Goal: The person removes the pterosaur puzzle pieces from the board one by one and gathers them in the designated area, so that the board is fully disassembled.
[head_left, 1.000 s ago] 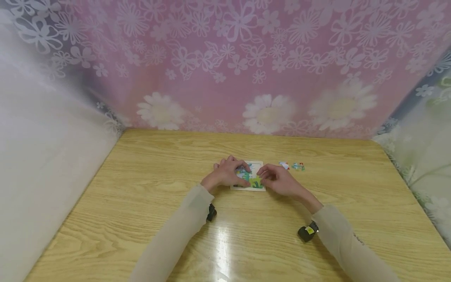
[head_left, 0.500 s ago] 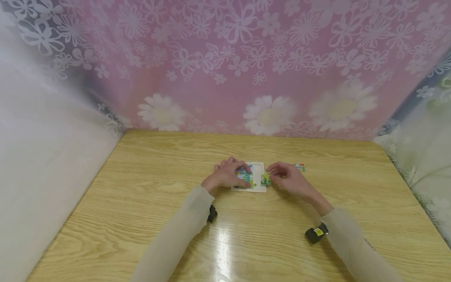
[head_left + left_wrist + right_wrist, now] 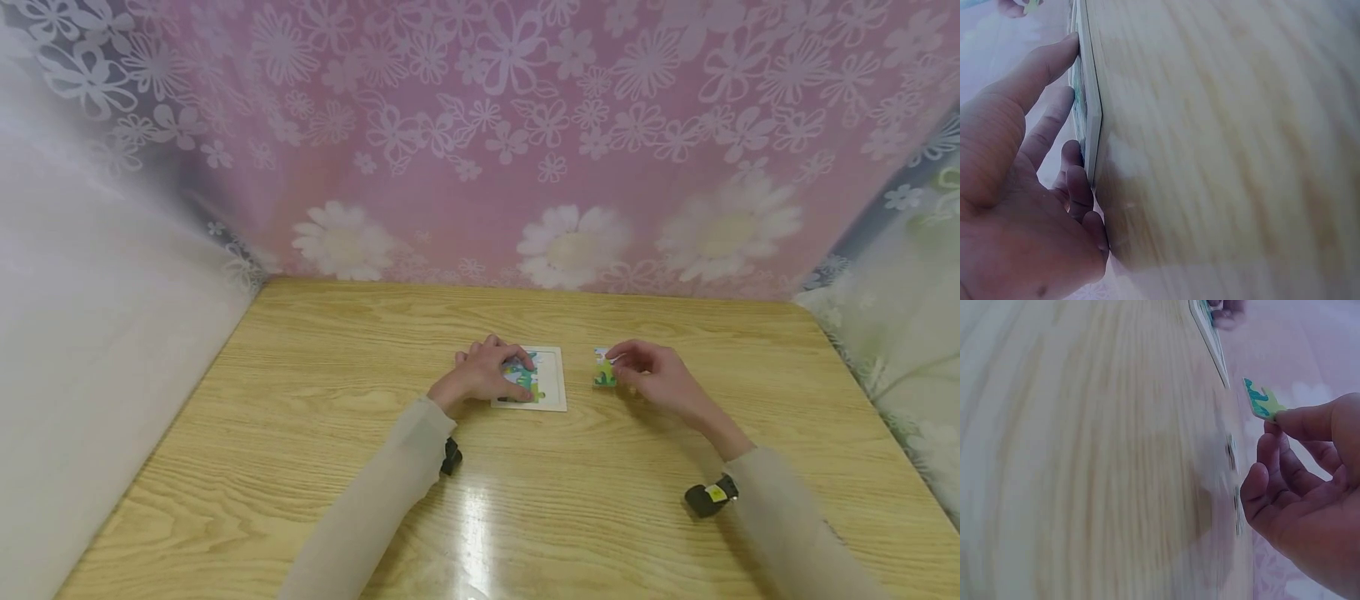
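Your wide left hand could push the board askew; your right hand, edge-pinching the piece, could drop it.

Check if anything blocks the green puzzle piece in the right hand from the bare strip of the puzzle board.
Nothing visible does. The right hand pinches the green puzzle piece to the right of the puzzle board, with only tabletop between. The left hand lies over the board's left part, leaving the bare strip uncovered.

an indoor nook with floral curtains behind a wood-grain table
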`<state>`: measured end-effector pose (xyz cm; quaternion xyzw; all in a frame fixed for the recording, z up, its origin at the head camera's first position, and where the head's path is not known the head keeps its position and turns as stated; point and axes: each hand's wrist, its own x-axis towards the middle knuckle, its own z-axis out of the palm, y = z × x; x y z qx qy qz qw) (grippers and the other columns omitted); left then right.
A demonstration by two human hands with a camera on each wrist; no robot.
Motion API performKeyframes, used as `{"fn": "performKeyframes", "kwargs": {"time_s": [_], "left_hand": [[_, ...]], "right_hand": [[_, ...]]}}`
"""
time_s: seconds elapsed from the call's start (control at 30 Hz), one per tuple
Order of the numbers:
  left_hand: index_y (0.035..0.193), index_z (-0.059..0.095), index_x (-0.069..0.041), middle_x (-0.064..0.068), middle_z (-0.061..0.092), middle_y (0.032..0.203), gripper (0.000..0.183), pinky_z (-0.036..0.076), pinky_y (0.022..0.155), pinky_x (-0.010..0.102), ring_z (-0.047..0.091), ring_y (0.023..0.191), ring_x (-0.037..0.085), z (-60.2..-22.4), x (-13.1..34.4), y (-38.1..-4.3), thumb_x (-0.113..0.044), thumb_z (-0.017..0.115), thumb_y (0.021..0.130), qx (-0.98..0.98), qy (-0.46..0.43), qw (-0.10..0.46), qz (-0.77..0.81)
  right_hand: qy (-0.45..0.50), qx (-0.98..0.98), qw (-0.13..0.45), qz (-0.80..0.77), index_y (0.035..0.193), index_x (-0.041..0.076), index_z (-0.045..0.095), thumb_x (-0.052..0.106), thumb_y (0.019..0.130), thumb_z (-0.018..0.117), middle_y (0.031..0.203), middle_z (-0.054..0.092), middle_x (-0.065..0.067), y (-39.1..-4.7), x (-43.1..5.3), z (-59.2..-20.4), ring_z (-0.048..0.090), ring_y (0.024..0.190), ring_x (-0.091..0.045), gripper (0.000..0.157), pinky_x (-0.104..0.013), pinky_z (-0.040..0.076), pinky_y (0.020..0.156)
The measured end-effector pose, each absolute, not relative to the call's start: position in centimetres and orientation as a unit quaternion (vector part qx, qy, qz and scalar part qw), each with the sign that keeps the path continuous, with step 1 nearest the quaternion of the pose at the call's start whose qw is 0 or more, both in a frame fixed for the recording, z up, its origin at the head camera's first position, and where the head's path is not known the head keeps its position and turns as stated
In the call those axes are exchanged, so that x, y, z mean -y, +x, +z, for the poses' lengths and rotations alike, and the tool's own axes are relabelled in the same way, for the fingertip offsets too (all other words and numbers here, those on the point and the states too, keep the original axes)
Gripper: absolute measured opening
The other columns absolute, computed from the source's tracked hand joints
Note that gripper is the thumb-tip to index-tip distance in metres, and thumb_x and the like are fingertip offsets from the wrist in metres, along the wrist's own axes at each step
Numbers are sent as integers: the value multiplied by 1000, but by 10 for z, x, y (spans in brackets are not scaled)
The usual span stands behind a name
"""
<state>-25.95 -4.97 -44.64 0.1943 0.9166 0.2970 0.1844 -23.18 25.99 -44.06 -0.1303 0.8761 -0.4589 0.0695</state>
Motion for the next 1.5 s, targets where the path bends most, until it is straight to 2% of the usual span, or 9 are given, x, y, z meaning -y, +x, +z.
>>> {"fn": "performKeyframes", "kwargs": {"time_s": [0.23, 0.6, 1.07, 1.37, 1.5], "left_hand": [[118, 67, -35, 2, 47, 132, 36, 21, 93, 49, 39, 109, 27, -447, 50, -260, -44, 81, 87, -916, 197, 185, 296], [118, 66, -37, 3, 46, 134, 36, 22, 92, 48, 40, 112, 28, -450, 52, -264, -46, 80, 86, -913, 207, 189, 295], [119, 66, -38, 1, 46, 133, 37, 21, 90, 46, 40, 111, 26, -450, 52, -264, -47, 81, 86, -916, 206, 189, 290], [119, 66, -39, 2, 46, 134, 37, 22, 91, 46, 40, 112, 27, -450, 52, -264, -46, 81, 86, -916, 204, 190, 289], [118, 66, -40, 1, 46, 134, 37, 22, 91, 46, 40, 111, 26, -451, 52, -264, -47, 81, 86, -917, 201, 187, 289]], "right_hand": [[-121, -888, 47, -441, 127, 4, 64, 13, 104, 58, 112, 67, -19, -232, -283, -439, 66, 89, -11, 25, -29, 53, 71], [-107, -898, 24, -425, 126, 2, 64, 16, 105, 58, 109, 65, -18, -239, -312, -442, 64, 84, -7, 26, -27, 51, 64], [-84, -918, 45, -384, 131, 1, 61, 22, 107, 54, 117, 64, -22, -254, -337, -446, 63, 89, -2, 33, -27, 53, 68], [-71, -931, 42, -356, 131, 3, 63, 22, 107, 54, 118, 67, -22, -261, -339, -449, 64, 92, -8, 32, -23, 51, 73], [-75, -932, 47, -351, 131, 3, 64, 23, 107, 54, 117, 68, -22, -263, -341, -449, 64, 88, -3, 32, -24, 51, 70]]}}
